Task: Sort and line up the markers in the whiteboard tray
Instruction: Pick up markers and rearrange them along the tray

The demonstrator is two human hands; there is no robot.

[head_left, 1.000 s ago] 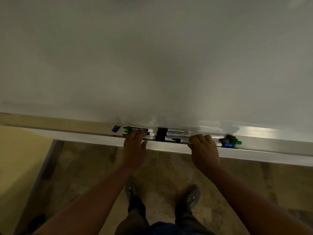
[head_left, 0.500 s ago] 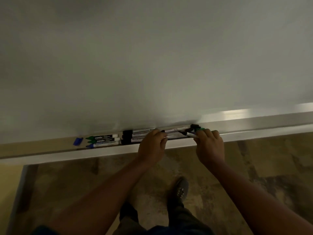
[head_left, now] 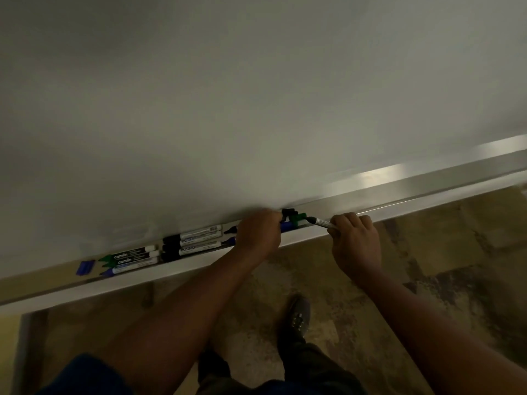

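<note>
The whiteboard tray (head_left: 399, 195) runs from lower left up to the right. At its left lie two green-capped markers (head_left: 131, 253) and a blue-tipped one (head_left: 129, 267) side by side. Beside them are three black-capped markers (head_left: 196, 240) in a row. My left hand (head_left: 258, 233) rests over further markers in the tray, its fingers curled on them; black and blue tips stick out at its left. A cluster of black, green and blue caps (head_left: 293, 218) lies just right of it. My right hand (head_left: 355, 240) pinches a green-tipped marker (head_left: 320, 221) by its barrel, pulled away to the right.
A loose blue cap (head_left: 85, 267) lies in the tray at the far left. The whiteboard (head_left: 256, 95) fills the upper view. Below the tray are a mottled floor and a shoe (head_left: 298, 317). The tray's right stretch holds no markers.
Both hands have shifted right along the tray. My left hand left the sorted groups and now covers the right-hand markers. My right hand has pulled one green-tipped marker out of the cluster.
</note>
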